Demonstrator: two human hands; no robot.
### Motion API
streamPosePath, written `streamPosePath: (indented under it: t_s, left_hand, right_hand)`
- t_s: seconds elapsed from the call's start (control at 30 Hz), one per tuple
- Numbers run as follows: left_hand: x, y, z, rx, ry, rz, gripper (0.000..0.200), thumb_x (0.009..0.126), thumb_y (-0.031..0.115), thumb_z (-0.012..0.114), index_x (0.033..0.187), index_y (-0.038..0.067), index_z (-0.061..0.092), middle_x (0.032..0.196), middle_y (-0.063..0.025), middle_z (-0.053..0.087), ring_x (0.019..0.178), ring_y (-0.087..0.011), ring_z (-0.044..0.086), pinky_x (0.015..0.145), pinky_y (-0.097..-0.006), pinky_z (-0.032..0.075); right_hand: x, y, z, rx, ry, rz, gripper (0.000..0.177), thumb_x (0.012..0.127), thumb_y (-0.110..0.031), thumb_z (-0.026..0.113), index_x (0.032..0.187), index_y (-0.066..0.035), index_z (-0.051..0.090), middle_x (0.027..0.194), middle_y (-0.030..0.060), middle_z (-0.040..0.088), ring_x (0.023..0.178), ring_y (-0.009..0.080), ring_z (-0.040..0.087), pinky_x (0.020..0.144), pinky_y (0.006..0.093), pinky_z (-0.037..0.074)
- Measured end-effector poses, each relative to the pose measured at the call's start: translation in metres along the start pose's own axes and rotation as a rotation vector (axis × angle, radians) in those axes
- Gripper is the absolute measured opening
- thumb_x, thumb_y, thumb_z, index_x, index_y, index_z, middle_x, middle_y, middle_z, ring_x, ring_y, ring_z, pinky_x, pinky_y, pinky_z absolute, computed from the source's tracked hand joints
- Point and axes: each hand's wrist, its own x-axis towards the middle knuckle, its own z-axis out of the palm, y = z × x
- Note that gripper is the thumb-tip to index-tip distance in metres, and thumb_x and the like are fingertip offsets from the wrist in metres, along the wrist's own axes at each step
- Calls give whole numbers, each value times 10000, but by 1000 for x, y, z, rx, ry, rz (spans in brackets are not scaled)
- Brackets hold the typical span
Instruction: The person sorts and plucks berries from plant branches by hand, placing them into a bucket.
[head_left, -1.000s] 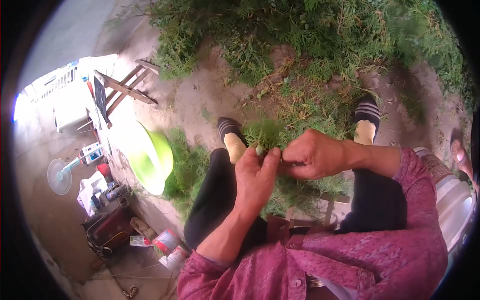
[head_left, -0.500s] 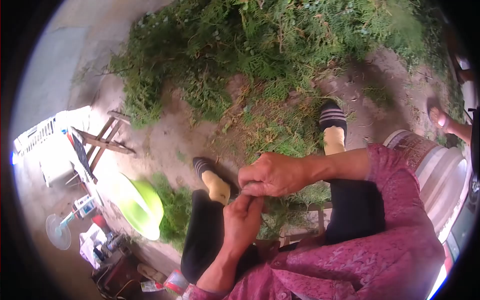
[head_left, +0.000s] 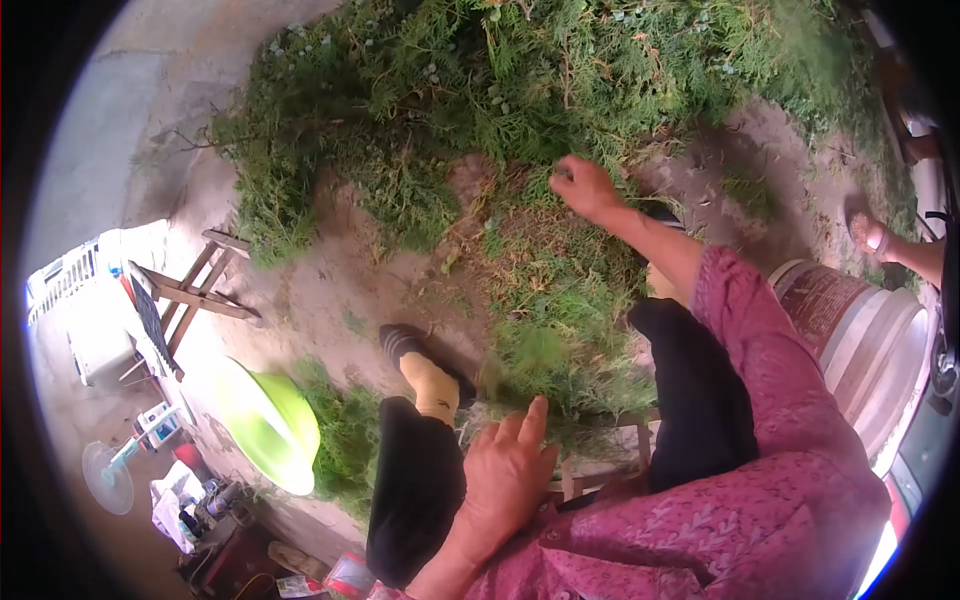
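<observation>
My right hand [head_left: 585, 190] is stretched forward over the near edge of a large heap of green conifer branches [head_left: 480, 110]. Its fingers are curled in toward the thumb; whatever they hold, if anything, I cannot make out. Close to my lap, my left hand [head_left: 505, 465] has its fingers loosely extended and apart, with nothing visible in them. Just beyond it a blurred green sprig [head_left: 535, 345] shows above loose clippings [head_left: 560, 285] scattered on the ground between my feet.
A bright green basin [head_left: 265, 425] stands at left, beside more greenery [head_left: 345, 430]. A wooden stand [head_left: 190, 290], a fan [head_left: 108, 478] and a cluttered low box [head_left: 225, 565] lie farther left. At right are a large bucket [head_left: 850, 320] and another person's foot [head_left: 870, 235].
My hands were pinched together above my lap and have parted. The right has moved forward to the heap; the left has drawn slightly back and its fingers have loosened.
</observation>
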Motion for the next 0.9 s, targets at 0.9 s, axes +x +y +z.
streamPosePath:
  t_s: [0.9]
  left_hand:
    - [22,-4,-17,-262,485,-58,576,703,50,652,1241,55,448,1312,-207,372,1182,-348,412,947,-389,371]
  right_hand:
    - [-128,-84,24,1076,-1216,596,137,875,-200,515,837,-75,552,591,-39,489,364,12,369,299,158,307]
